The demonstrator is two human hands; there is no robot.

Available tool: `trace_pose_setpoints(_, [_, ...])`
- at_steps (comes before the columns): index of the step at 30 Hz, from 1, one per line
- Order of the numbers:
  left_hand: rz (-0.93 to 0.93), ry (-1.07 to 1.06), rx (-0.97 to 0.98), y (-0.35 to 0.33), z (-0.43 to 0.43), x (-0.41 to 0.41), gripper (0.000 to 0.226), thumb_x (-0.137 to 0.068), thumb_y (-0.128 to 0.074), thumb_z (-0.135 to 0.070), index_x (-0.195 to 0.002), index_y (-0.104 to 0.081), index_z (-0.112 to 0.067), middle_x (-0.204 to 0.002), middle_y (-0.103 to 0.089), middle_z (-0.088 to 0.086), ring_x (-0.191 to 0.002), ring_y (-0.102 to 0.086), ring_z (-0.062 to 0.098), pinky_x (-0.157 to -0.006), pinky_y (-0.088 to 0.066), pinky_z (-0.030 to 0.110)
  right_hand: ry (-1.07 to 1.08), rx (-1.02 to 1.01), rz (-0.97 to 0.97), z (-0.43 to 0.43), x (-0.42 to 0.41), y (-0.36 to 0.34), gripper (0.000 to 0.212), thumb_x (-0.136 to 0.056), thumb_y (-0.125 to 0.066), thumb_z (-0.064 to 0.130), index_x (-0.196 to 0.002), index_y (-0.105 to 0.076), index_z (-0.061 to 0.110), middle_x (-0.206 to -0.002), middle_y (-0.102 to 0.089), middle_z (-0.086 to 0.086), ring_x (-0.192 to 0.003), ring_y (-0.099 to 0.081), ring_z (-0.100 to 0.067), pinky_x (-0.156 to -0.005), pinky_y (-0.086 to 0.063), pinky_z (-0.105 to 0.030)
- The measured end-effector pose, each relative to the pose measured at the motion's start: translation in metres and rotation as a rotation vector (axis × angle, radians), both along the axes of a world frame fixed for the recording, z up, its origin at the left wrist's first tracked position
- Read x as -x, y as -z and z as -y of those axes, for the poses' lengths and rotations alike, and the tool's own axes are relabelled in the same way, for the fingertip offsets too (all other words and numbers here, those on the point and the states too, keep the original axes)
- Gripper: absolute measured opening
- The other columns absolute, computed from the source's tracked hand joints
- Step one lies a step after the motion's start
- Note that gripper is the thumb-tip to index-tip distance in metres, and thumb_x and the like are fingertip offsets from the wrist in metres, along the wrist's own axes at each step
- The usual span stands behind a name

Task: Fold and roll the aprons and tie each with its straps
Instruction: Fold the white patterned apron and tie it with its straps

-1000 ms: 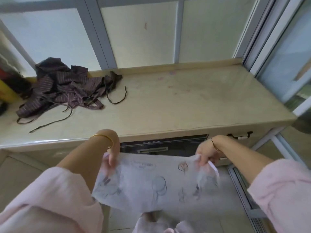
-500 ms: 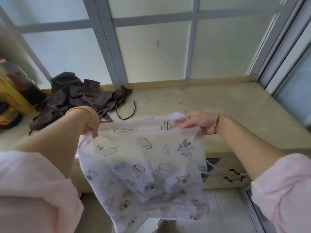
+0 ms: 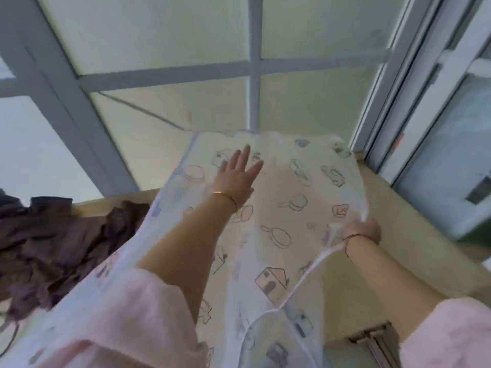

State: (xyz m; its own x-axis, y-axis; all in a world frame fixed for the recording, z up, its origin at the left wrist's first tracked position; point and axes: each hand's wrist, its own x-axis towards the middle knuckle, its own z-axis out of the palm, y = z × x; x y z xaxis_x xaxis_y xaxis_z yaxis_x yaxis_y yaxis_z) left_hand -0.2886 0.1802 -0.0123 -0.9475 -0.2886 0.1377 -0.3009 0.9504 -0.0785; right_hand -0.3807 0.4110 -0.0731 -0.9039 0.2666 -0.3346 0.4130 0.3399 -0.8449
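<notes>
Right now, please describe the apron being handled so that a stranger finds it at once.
On the beige counter below the window, the white apron is spread out, left hand flat on it, right hand gripping its edge. Unlike the dark crumpled heap at the left, it carries cartoon drawings.

White cartoon-print apron [image 3: 279, 208] spread out lengthwise, strap [image 3: 305, 277] trailing at its right edge, dark apron [image 3: 53, 248] crumpled left

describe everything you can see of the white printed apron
The apron is thin, white, see-through cloth printed with houses, pans and cars. It lies spread across the counter, its near end hanging toward the person. The left hand rests flat on its far part; the right hand grips its right edge, where a white strap trails.
</notes>
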Motion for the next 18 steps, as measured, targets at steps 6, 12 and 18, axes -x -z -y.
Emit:
trace_pose_setpoints(6, [0.359, -0.249, -0.258, 0.122, -0.023, 0.002, 0.05, -0.093, -0.051, -0.041, -0.135, -0.038, -0.016, -0.144, -0.025, 0.013, -0.125, -0.036, 0.032, -0.096, -0.04, 0.037, -0.226, -0.898, -0.008, -0.039, 0.042, 0.032, 0.06, -0.096, -0.043, 0.013, -0.148, -0.013, 0.009, -0.151, -0.021, -0.018, -0.128, -0.037, -0.039, -0.1, -0.037, -0.05])
trace_pose_setpoints(12, [0.499, -0.129, -0.412, 0.17, -0.029, -0.005, 0.06, -0.091, -0.051, -0.042, -0.144, -0.024, -0.034, -0.155, -0.004, 0.012, -0.142, -0.007, 0.035, -0.112, -0.024, 0.048, -1.177, -0.952, -0.415, 0.078, 0.024, 0.038, 0.036, -0.091, -0.04, 0.007, -0.126, -0.046, 0.013, -0.136, -0.043, -0.007, -0.121, -0.04, -0.026, -0.093, -0.042, -0.038])
trace_pose_setpoints(18, [0.121, -0.399, -0.36, 0.154, 0.031, -0.031, 0.049, -0.09, -0.047, -0.002, -0.137, -0.037, -0.014, -0.151, -0.02, 0.011, -0.128, -0.037, 0.031, -0.093, -0.047, 0.039, -1.444, -1.032, -0.342, 0.127, -0.02, 0.093, 0.04, -0.093, -0.044, 0.01, -0.132, -0.038, 0.013, -0.135, -0.039, -0.008, -0.122, -0.039, -0.026, -0.09, -0.041, -0.038])
